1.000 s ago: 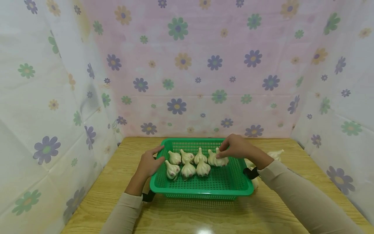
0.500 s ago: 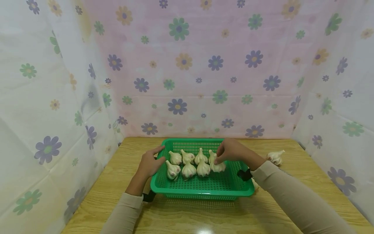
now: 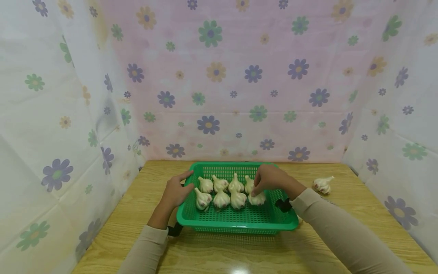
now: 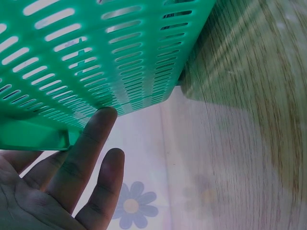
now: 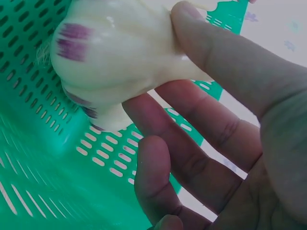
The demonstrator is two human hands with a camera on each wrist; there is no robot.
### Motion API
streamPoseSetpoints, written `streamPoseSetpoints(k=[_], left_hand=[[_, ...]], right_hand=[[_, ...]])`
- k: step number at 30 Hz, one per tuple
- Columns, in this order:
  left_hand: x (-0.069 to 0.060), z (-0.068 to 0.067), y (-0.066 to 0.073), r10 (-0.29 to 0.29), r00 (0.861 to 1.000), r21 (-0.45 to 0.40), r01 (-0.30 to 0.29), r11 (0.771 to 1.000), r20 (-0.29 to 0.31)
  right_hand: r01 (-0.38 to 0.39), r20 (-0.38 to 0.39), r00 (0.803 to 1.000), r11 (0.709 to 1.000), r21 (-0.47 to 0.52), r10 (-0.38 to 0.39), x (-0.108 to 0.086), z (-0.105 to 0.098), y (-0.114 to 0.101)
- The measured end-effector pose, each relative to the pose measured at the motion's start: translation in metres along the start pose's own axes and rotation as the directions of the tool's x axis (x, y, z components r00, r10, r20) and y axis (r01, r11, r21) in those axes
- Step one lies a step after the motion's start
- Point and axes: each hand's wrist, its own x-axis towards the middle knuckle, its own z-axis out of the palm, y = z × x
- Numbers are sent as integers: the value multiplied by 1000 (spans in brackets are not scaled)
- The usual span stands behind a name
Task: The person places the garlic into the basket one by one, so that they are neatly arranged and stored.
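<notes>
Garlic bulb (image 3: 258, 199), pinched by right hand (image 3: 271, 178), has been lowered, bringing front row (image 3: 237, 199) to four, basket (image 3: 236, 225) touched by straight-fingered left hand (image 3: 173, 193)

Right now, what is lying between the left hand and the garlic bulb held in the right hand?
The head view shows the green basket's rim and three front-row garlic bulbs between them.

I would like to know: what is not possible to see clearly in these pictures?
Head view: the top of the held garlic bulb, covered by the right hand.
Head view: a pale object, mostly hidden by the green basket and right sleeve.
Left wrist view: part of the left hand, cut off by the picture edges.
</notes>
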Motion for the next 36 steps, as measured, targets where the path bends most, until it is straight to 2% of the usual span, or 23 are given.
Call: streamPoseSetpoints(k=[7,12,25,32,36], left_hand=[[0,1,0,6,1000,8,-6,1000,-5],[0,1,0,9,1000,-3,-9,1000,-1],[0,2,2,-10,1000,2,10,1000,-9],[-1,2,2,-11,1000,-7,11,1000,-15],[-1,2,1,-9,1000,-5,9,1000,-16]], right_hand=[[-93,14,995,993,-75,94,3,6,-1],[-116,33,992,989,-96,120,3,7,-2],[-84,64,994,989,-124,93,0,6,-5],[-38,115,992,998,-40,43,-2,7,-7],[-19,93,995,998,-53,24,-3,10,-6]])
